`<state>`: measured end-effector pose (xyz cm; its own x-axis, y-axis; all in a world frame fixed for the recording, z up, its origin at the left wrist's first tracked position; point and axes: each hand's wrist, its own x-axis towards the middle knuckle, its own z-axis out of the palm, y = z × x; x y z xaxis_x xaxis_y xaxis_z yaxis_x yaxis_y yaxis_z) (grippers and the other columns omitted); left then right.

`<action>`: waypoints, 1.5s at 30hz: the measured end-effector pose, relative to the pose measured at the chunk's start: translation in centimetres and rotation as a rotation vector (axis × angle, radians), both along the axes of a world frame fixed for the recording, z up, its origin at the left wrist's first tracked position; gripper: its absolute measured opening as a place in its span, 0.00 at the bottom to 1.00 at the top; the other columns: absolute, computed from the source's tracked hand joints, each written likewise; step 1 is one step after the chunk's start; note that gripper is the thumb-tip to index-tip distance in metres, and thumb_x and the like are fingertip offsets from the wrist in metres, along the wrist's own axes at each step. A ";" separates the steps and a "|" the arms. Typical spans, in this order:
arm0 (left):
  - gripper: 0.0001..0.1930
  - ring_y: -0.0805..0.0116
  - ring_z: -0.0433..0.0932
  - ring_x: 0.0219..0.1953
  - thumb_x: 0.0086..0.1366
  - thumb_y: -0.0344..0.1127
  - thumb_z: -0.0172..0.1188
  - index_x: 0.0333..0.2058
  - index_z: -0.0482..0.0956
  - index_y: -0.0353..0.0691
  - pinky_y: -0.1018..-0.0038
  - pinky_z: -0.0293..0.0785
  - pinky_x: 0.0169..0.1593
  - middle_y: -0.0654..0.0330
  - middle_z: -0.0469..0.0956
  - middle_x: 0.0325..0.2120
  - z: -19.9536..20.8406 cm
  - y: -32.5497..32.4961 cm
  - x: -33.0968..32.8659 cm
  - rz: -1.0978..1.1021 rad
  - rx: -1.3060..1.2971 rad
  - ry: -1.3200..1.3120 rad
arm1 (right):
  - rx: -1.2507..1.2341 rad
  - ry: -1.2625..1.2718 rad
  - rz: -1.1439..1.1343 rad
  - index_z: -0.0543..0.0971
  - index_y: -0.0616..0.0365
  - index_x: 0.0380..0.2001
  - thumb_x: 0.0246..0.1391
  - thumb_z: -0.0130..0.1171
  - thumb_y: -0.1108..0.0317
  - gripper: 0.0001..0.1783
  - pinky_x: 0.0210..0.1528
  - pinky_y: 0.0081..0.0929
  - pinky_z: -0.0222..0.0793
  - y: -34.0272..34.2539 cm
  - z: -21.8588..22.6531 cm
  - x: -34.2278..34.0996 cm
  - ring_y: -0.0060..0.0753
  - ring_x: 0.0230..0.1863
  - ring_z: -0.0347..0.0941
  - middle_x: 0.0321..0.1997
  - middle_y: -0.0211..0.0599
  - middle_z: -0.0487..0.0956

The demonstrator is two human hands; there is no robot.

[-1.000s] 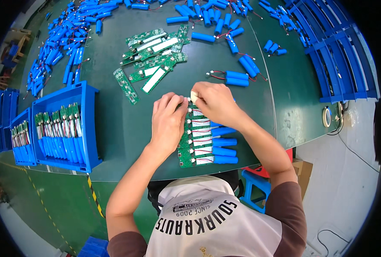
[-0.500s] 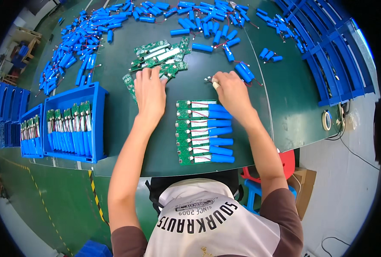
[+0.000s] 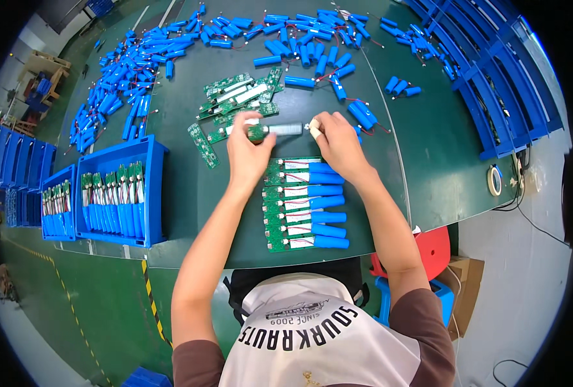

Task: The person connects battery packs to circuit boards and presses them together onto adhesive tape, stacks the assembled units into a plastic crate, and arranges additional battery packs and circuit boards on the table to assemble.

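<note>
Between the thumb and fingers of my left hand (image 3: 249, 155) is a green circuit board (image 3: 285, 129) with a pale strip, slightly blurred. Facing its right end, my right hand (image 3: 339, 143) pinches a small white battery connector (image 3: 311, 125). One fingertip of that hand wears a pale cover. A bit of blue battery (image 3: 358, 133) shows beside the right hand, mostly hidden by it. Below both hands lies a column of circuit boards (image 3: 273, 205), most with a blue battery (image 3: 328, 217) at the right end. Loose circuit boards (image 3: 238, 97) are heaped just beyond my left hand.
Many loose blue batteries (image 3: 115, 84) with red leads spread over the far and left table. Blue bins (image 3: 160, 200) of upright board-and-battery pieces stand at the left edge. A blue rack (image 3: 486, 84) and a tape roll (image 3: 494, 180) are on the right. A red stool (image 3: 433, 251) stands below.
My left hand has picked up a circuit board from the heap and brought it right, toward my right hand. My right hand has shifted slightly left, keeping its pinch.
</note>
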<state>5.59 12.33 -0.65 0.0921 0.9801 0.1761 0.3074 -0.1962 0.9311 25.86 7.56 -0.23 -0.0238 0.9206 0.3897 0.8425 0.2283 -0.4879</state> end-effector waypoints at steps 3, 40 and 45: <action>0.13 0.56 0.78 0.40 0.54 0.31 0.73 0.37 0.82 0.36 0.65 0.74 0.47 0.56 0.79 0.38 -1.6 -0.7 0.0 -0.051 0.171 0.185 | -0.004 0.140 0.061 0.77 0.62 0.40 0.57 0.58 0.76 0.08 0.39 0.40 0.69 0.0 0.0 0.3 0.44 0.36 0.73 0.31 0.43 0.76; 0.11 0.54 0.74 0.51 0.59 0.20 0.63 0.42 0.82 0.30 0.61 0.72 0.52 0.56 0.76 0.44 -1.5 -4.0 -2.1 -0.276 0.388 0.338 | -0.134 -0.105 0.291 0.75 0.61 0.35 0.50 0.57 0.77 0.07 0.33 0.47 0.70 1.6 0.2 -3.6 0.55 0.34 0.76 0.34 0.45 0.77; 0.10 0.53 0.74 0.50 0.59 0.19 0.63 0.41 0.82 0.29 0.61 0.74 0.49 0.55 0.75 0.43 -1.6 -3.5 -1.9 -0.305 0.374 0.297 | -0.161 -0.075 0.246 0.75 0.61 0.34 0.48 0.58 0.77 0.08 0.35 0.48 0.73 1.5 0.1 -4.4 0.54 0.36 0.77 0.34 0.46 0.77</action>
<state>3.65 8.88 -2.21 0.4600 0.7769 0.4299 0.4229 -0.6174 0.6633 21.42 9.08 -0.13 -0.2773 0.9334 0.2278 0.8063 0.3550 -0.4732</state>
